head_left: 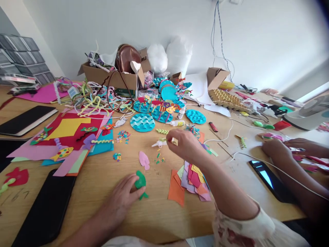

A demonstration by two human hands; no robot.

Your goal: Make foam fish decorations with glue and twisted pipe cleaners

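Observation:
My left hand (124, 188) rests low on the table, its thumb and fingers closed around the edges of a green fish cutout (140, 181). Further forward, my right hand (183, 141) is raised over the table with its fingers pinched together. Whatever may be in the pinch is too small to make out. Just left of those fingers lies a small white glue bottle (156, 144), with a yellow-green twisted strip (161, 131) behind it. Between my hands are a pink fish cutout (144, 160) and tiny coloured paper bits (159, 159).
Coloured scraps (191, 180) lie beneath my right forearm. Blue wavy discs (142, 122) and glue bottles (181, 112) stand ahead. Foam sheets (69, 127) and a black phone (46, 206) are left. Another person's hands (276, 151) work at right near a phone (267, 178) and white cable (272, 168).

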